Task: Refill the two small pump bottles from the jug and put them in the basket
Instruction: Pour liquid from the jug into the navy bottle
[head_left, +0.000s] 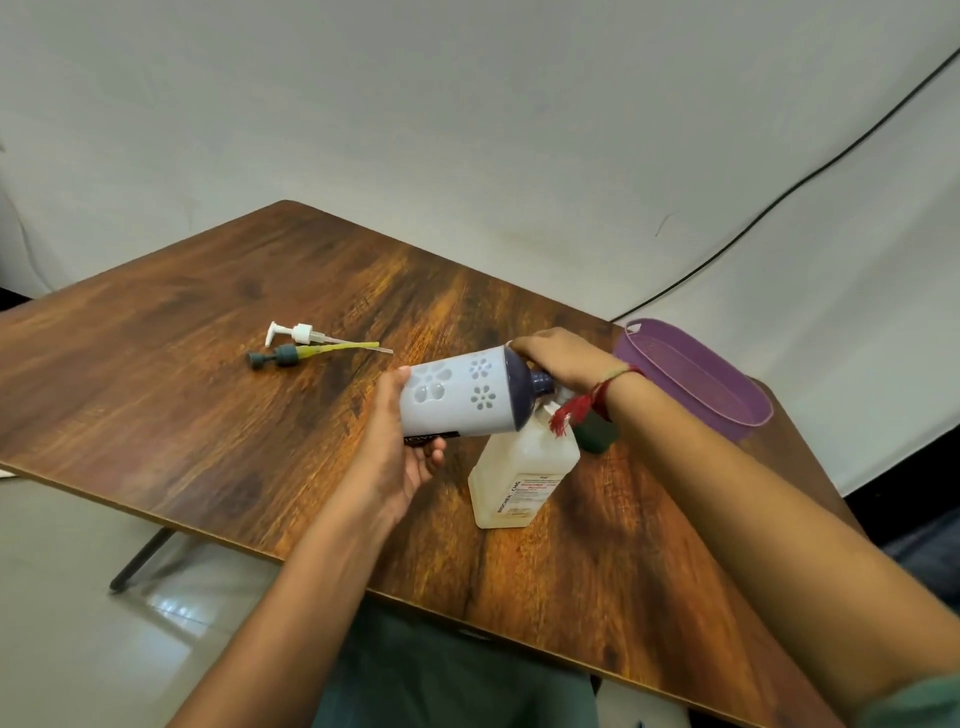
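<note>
A lilac jug (457, 397) with flower cut-outs and a dark purple neck is tipped on its side over a white translucent bottle (519, 475) that stands on the table. My left hand (397, 452) holds the jug's base from below. My right hand (563, 364) grips the jug's neck end. A dark green bottle (597, 434) stands just behind the white one, mostly hidden by my right wrist. Two pump heads lie at the table's far left: a white pump (296, 333) and a dark grey pump (278, 357) with a yellow tube. The purple basket (727, 413) stands at the right.
The wooden table (208, 405) has its near edge running diagonally from the left to the lower right. A black cable (779, 192) hangs along the white backdrop behind the basket. A black table leg (137, 564) shows below the left edge.
</note>
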